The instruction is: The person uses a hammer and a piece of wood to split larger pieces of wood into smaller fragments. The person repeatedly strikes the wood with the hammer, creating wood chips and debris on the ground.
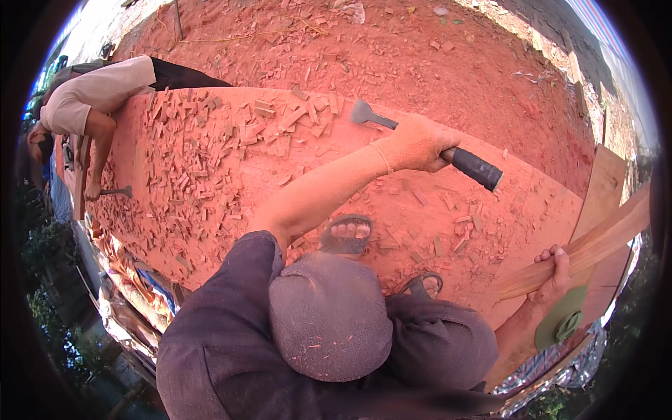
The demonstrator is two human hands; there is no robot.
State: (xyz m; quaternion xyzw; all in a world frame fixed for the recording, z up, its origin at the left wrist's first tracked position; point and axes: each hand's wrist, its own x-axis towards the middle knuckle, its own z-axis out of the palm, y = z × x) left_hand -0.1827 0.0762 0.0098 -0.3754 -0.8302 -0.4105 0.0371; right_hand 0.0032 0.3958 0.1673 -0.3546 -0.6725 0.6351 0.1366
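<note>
Here's the left hand, reaching out and closed firmly around the shaft of a metal tool with a flat, flared grey blade and a thick black cylindrical end; blade out to the hand's left, black end to its right. Over to the right hand, well apart and nearer the body, its fingers clamped on a long reddish-brown wooden plank that slants away up to its right. Just below that right hand sits a round green hat-like thing, and beyond it a flat light-brown wooden panel stands partly behind the plank. Between the two hands, crowding the middle, come two knees in dark cloth and two feet in dark strapped sandals. Reddish wood chips lie thick to the left of the left hand, more loosely between the hands. Far off to its left, a person in a light beige shirt bends over, one hand at a dark flared metal tool. Underneath, it's a broad, red-dusted flat surface, its far edge running just beyond the left hand; past that, red ground strewn with scraps, a thin yellow cord trailing across it. Crumpled silvery sheeting lies below the right hand.
</note>
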